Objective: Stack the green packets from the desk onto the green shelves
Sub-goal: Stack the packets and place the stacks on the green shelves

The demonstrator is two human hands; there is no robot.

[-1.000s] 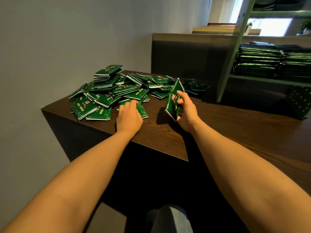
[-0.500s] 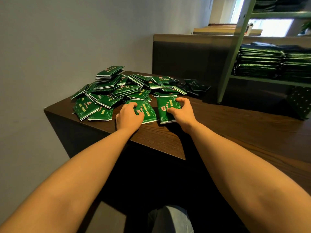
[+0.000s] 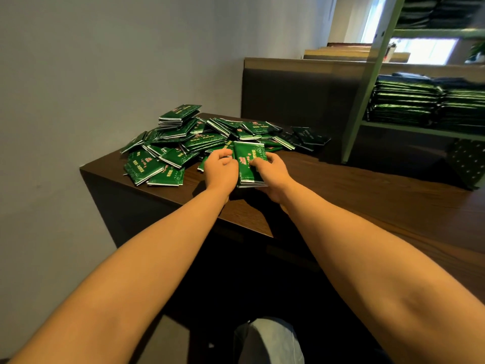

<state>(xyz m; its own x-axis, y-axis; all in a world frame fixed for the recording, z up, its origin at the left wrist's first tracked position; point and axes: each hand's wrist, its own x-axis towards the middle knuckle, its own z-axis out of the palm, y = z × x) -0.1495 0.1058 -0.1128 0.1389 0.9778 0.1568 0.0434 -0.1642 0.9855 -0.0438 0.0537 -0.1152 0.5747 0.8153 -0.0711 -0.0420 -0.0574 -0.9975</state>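
A loose heap of green packets (image 3: 181,143) covers the far left corner of the dark wooden desk (image 3: 354,195). A small stack of green packets (image 3: 248,169) lies flat near the front of the heap. My right hand (image 3: 270,174) grips this stack from its right side, thumb on the top packet. My left hand (image 3: 220,169) holds the stack's left edge with curled fingers. The green shelves (image 3: 367,90) stand at the right, with tidy piles of packets (image 3: 409,103) on the middle shelf.
A grey wall runs along the left of the desk. A dark panel (image 3: 296,90) rises behind the heap. A dark patterned bag (image 3: 467,164) sits on the desk under the shelf. The desk's front edge is just below my wrists.
My right hand laid its upright packet flat. Both hands then slid together, and the packets between them now form one small stack held from both sides.
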